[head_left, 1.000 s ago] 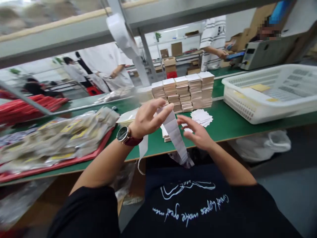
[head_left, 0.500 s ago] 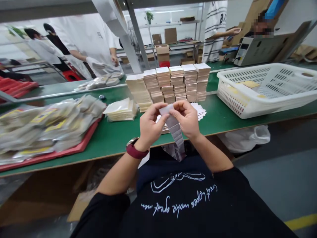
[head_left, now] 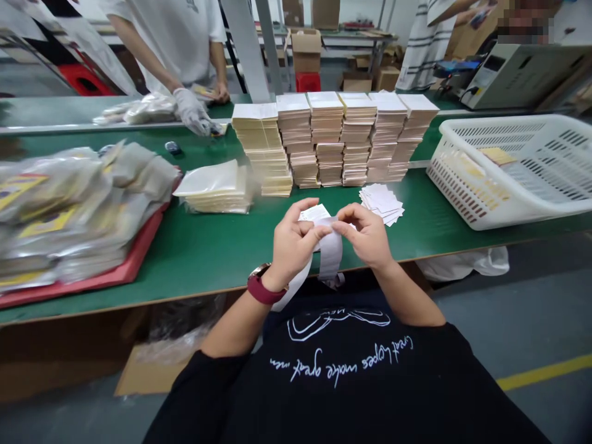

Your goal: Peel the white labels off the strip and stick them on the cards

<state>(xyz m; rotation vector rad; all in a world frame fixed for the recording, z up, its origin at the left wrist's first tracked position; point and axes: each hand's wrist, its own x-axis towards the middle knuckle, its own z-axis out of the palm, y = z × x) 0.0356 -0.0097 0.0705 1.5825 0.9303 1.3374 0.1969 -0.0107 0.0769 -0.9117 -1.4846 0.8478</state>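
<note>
Fingers (head_left: 309, 229) of both hands curl closed, pinching a thin paper strip (head_left: 329, 254) above the green workbench (head_left: 208, 259).

Left hand (head_left: 291, 246) and right hand (head_left: 365, 237) hold it near its top, its length looping down past the bench edge; it looks light, soft and floppy, best taken by its edges. Beyond stand six card stacks (head_left: 330, 160), one loose pile of white cards (head_left: 382, 203), and one white plastic basket (head_left: 481, 123).

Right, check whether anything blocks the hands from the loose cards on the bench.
Nothing visible does: only green bench lies between the right hand, on the paper strip, and the loose cards.
</note>
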